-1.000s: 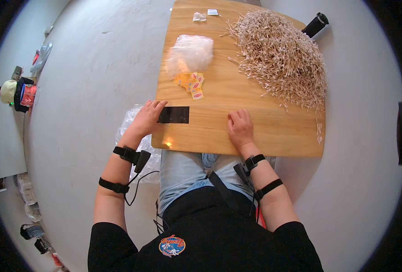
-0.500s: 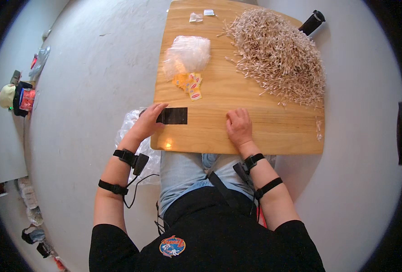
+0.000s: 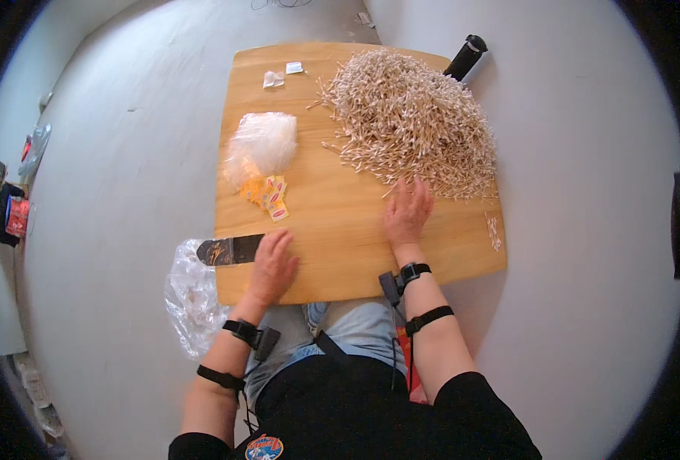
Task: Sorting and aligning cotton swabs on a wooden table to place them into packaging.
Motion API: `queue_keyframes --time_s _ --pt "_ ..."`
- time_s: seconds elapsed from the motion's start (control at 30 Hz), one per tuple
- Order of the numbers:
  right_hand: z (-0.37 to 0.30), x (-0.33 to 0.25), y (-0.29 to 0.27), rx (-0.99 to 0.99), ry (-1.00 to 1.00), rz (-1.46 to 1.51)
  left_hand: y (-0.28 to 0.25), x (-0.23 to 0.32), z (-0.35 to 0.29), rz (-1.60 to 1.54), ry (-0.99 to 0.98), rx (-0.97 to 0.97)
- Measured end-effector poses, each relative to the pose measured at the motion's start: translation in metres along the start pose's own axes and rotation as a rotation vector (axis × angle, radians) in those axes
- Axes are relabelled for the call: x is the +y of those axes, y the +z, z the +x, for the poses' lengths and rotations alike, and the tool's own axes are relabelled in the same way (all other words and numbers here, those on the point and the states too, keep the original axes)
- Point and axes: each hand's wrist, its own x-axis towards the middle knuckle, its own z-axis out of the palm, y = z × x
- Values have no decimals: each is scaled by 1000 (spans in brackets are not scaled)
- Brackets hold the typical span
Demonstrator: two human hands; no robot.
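A big heap of cotton swabs (image 3: 413,115) with pale wooden sticks covers the far right of the wooden table (image 3: 332,253). My right hand (image 3: 409,213) is at the near edge of that heap, palm down, its fingers stretched out and apart. It holds nothing that I can see. Nearer the front, my left hand (image 3: 275,267) is beside the right end of a dark flat strip (image 3: 236,249), with its fingers extended and slightly spread. Several yellow printed cards (image 3: 267,195) lie against a stack of clear plastic bags (image 3: 267,142) on the left.
A few stray swabs (image 3: 493,231) lie by the right edge. Two small white packets (image 3: 274,80) are at the far left. A black cylinder (image 3: 466,57) stands past the far right corner. Crumpled clear plastic (image 3: 190,299) hangs beside the table's left edge.
My right hand has moved forward to the swab heap, and its curled fingers have spread. The left hand has shifted right along the dark strip, uncovering its left end. The view has tilted.
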Motion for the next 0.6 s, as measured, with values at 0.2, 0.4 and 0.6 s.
queue_keyframes --time_s 0.2,0.4,0.6 --pt "15 32 2 -210 289 -147 70 20 30 128 -30 17" --pt "5 -16 -16 -421 -32 85 97 39 77 155 -100 31" --pt "-4 -15 -15 -380 -140 375 112 42 105 192 -244 -16"
